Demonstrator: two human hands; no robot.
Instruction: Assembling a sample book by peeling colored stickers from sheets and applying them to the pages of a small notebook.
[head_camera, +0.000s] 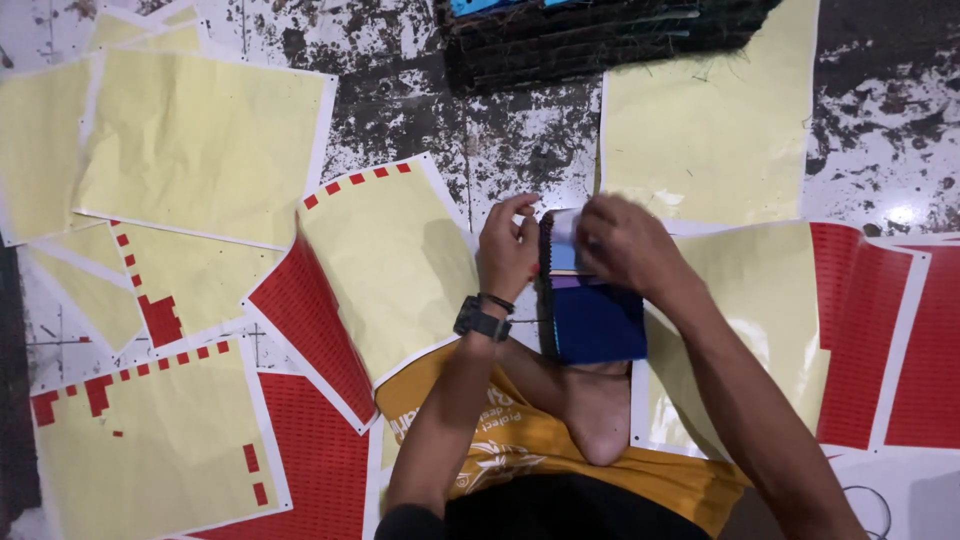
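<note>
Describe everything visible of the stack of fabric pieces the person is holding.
The stack of fabric pieces is a thick, squarish bundle of cloth layers resting on the person's foot. Its top layer is dark blue, with purple and light blue showing higher up. The left hand grips its left edge; the right hand presses on its upper end.

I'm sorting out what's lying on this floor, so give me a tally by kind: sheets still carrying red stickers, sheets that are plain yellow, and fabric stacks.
Sheets with red stickers: 7
Plain yellow sheets: 6, counting partly hidden ones
Fabric stacks: 2, the one between the left hand and right hand, and a dark pile at the top
Total: 15
</note>
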